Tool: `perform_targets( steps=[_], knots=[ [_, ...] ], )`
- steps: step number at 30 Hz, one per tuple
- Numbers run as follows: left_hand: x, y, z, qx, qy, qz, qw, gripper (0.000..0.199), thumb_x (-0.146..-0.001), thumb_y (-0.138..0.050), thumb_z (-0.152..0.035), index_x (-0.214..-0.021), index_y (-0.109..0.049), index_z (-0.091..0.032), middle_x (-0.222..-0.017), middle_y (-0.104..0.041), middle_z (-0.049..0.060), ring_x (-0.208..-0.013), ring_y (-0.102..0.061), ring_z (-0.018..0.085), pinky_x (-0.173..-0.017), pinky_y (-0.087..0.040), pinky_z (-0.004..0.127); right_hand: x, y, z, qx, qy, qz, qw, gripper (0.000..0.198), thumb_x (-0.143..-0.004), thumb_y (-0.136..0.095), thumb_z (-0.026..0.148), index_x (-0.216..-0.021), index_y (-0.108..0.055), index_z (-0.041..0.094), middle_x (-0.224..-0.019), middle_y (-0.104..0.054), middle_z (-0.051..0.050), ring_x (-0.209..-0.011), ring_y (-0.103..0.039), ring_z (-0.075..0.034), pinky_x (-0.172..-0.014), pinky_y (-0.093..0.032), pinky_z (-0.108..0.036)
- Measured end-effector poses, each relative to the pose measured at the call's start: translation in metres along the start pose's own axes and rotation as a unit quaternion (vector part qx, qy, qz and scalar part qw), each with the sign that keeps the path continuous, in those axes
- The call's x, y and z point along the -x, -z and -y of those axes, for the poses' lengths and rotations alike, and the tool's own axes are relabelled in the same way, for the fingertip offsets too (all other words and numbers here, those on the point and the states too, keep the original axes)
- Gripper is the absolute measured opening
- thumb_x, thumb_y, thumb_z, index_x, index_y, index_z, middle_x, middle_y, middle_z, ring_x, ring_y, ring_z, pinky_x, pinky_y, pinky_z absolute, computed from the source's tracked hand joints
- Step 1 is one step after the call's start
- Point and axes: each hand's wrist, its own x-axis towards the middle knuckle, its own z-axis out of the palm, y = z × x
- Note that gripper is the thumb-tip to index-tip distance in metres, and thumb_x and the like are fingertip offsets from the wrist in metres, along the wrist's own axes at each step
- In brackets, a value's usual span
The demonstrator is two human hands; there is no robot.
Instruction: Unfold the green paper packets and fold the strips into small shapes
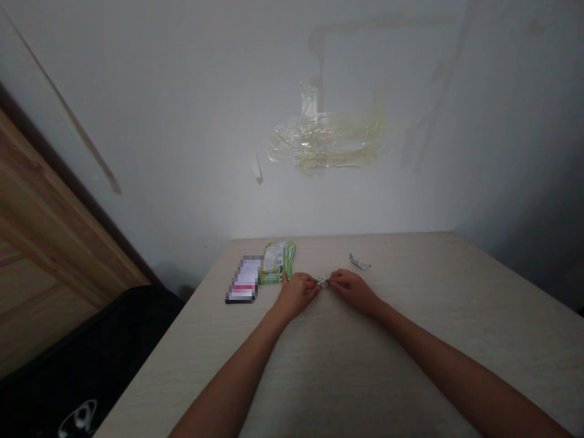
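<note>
Over the middle of the table, a small wrapped candy with a whitish, patterned wrapper sits between my two hands. The fingertips of my left hand pinch its left end. At the opposite end, the thumb and fingers of my right hand are closed on it. Fingers cover part of the wrapper. A second wrapped candy with twisted ends lies beyond my right hand. Just behind my left hand is a green and white plastic packet, whose near edge the hand partly overlaps.
A phone with a blurred screen lies left of the packet. The pale wooden table meets a grey wall bearing peeling clear tape. At the left are a black cloth item and a wooden panel.
</note>
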Motion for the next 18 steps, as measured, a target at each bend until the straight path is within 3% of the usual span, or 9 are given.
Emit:
perform_targets(
  steps=[4, 9, 18],
  knots=[
    [0.001, -0.001, -0.002, 0.001, -0.014, -0.009, 1.000, 0.030, -0.094, -0.048, -0.044, -0.102, -0.074, -0.031, -0.113, -0.072, 0.005, -0.118, -0.055, 0.024, -0.117, -0.012, 0.058, -0.002, -0.006, -0.015, 0.030, -0.039, -0.064, 0.997, 0.024, -0.091, -0.058, 0.029, -0.109, -0.072, 0.020, -0.106, -0.068, -0.010, -0.101, -0.062, -0.021, -0.094, -0.048, -0.039],
    [0.002, -0.005, -0.005, -0.004, -0.046, -0.014, 0.999, 0.028, -0.095, -0.048, -0.040, -0.103, -0.074, -0.032, -0.116, -0.071, 0.004, -0.125, -0.050, 0.026, -0.117, -0.007, 0.062, 0.000, -0.014, -0.023, 0.086, -0.007, -0.061, 0.994, 0.025, -0.086, -0.066, 0.032, -0.107, -0.073, 0.020, -0.113, -0.066, -0.013, -0.109, -0.059, -0.025, -0.097, -0.046, -0.044],
    [0.001, -0.013, -0.002, 0.016, -0.045, -0.059, 0.997, 0.021, -0.091, -0.056, -0.037, -0.103, -0.073, -0.033, -0.120, -0.067, 0.005, -0.118, -0.055, 0.026, -0.115, -0.007, 0.064, -0.001, -0.006, -0.013, -0.004, -0.056, -0.080, 0.995, 0.023, -0.079, -0.072, 0.031, -0.098, -0.072, 0.017, -0.103, -0.070, -0.011, -0.101, -0.063, -0.024, -0.094, -0.048, -0.041]
  ],
)
